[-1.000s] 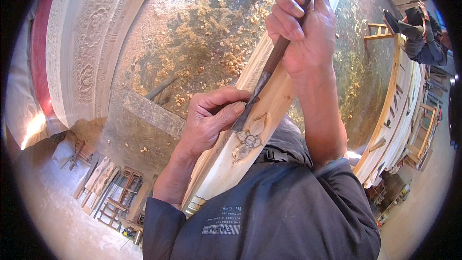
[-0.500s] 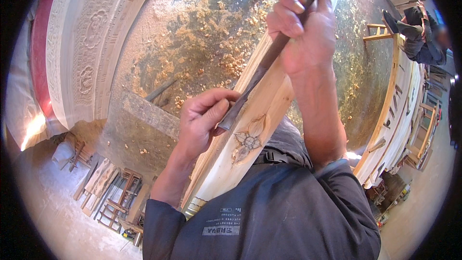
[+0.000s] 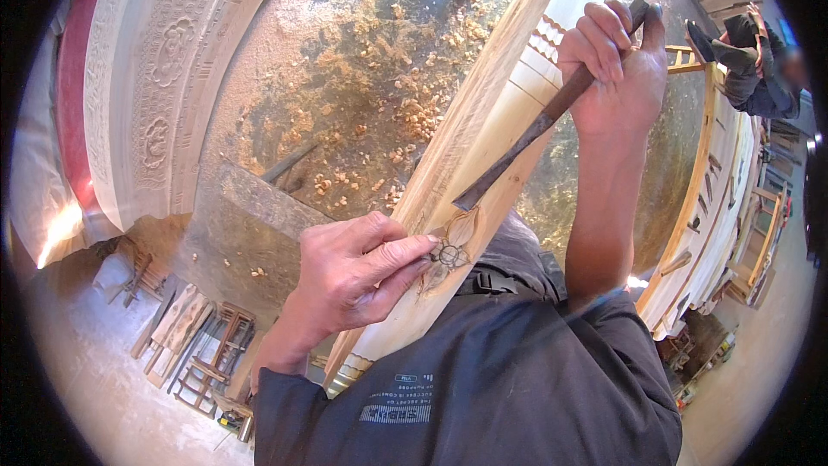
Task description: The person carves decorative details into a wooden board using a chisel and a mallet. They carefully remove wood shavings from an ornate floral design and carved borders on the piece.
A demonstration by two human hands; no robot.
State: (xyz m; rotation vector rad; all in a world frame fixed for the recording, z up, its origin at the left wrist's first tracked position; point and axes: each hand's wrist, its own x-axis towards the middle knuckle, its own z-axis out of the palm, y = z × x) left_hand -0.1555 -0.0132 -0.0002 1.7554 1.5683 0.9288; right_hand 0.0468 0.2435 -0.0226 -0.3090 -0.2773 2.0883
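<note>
"Working beside the carved flower on that pale wooden beam, what counts most?"

"I'd say a low angle on the chisel, light strokes with the grain, and the left hand out of the edge's path. Any loose bits are best brushed off first, so the outlines read clearly."

"How do the hands sit?"

"The right hand wraps firmly around the chisel near its butt, raised, its forearm nearly upright. The tool slants down to the left, its tip near the upper petal; contact, I can't tell."

"And the left?"

"Back uppermost, fingers curled, fingertips at the flower. Whether they pinch anything, I can't tell. The beam runs slantwise past the black shirt."
</note>
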